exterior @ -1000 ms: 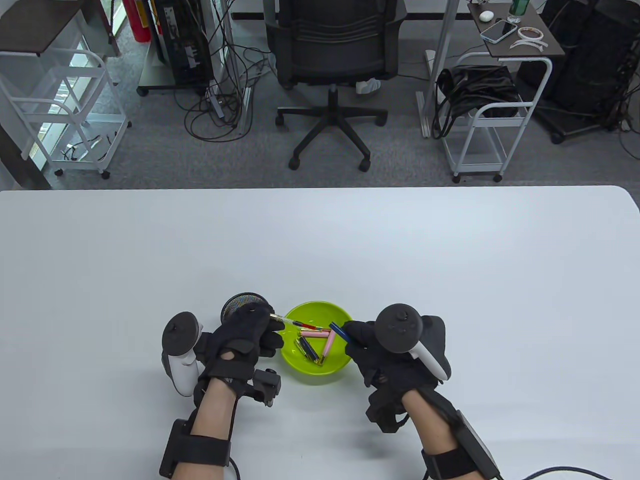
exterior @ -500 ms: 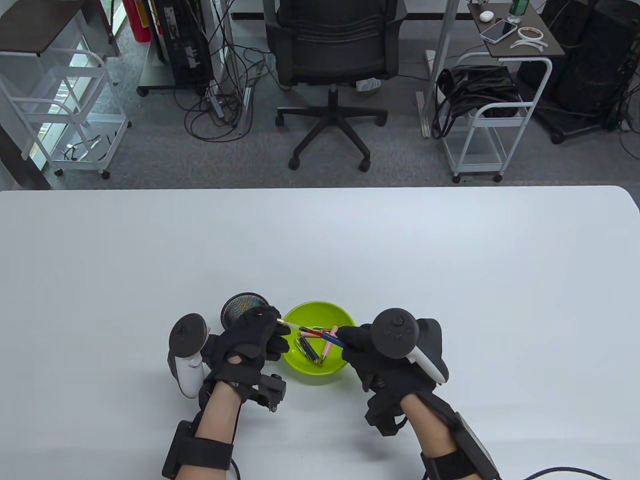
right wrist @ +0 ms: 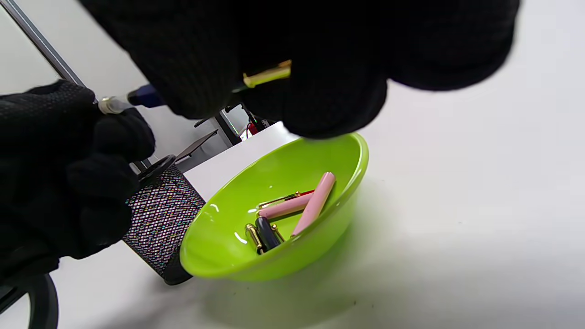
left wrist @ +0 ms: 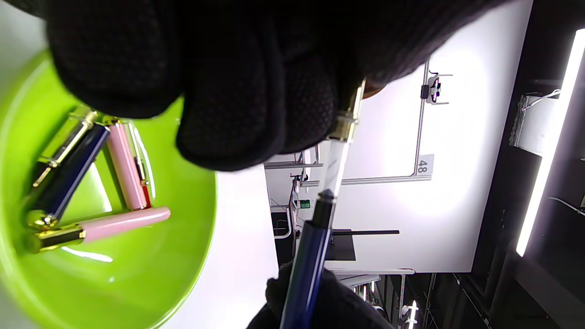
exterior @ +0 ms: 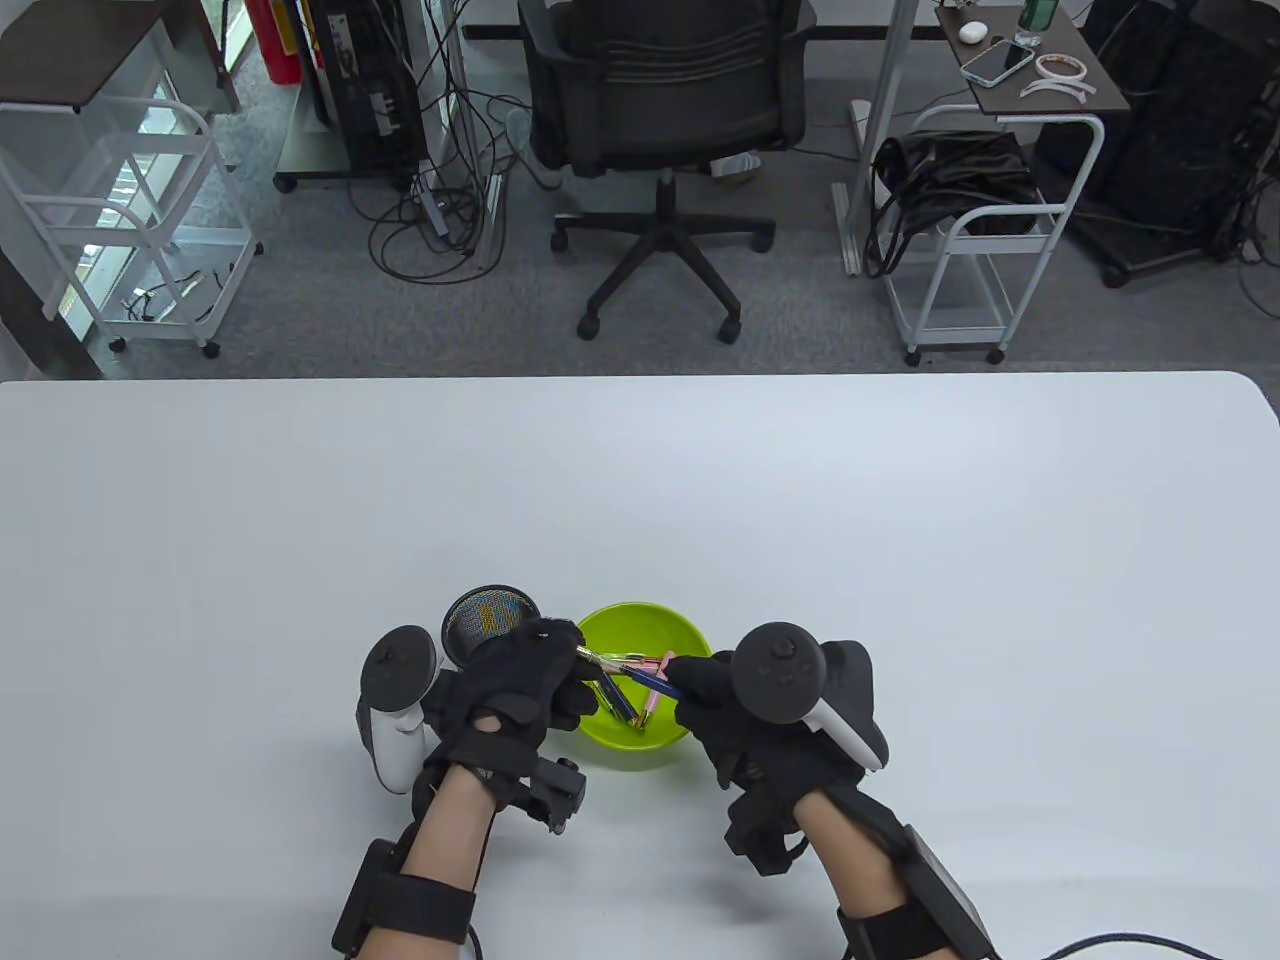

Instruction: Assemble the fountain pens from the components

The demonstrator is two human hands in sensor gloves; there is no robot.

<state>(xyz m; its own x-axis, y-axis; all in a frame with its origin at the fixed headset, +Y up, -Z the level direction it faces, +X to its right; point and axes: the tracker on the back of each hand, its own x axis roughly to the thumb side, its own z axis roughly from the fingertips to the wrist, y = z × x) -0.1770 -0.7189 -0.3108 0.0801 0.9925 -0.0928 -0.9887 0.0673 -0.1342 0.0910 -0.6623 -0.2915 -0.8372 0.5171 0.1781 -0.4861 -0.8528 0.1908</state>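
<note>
left hand [exterior: 520, 680], right hand [exterior: 740, 710], blue barrel [left wrist: 306, 265] meeting cartridge [left wrist: 333, 164]

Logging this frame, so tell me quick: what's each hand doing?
Left hand: grips the clear pen insert.
Right hand: grips the blue barrel.

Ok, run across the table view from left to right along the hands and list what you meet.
White-handled tracker on the left hand → black-gloved left hand → round lime-green plastic bowl → black-gloved right hand → round black tracker with white handle on the right hand.
</note>
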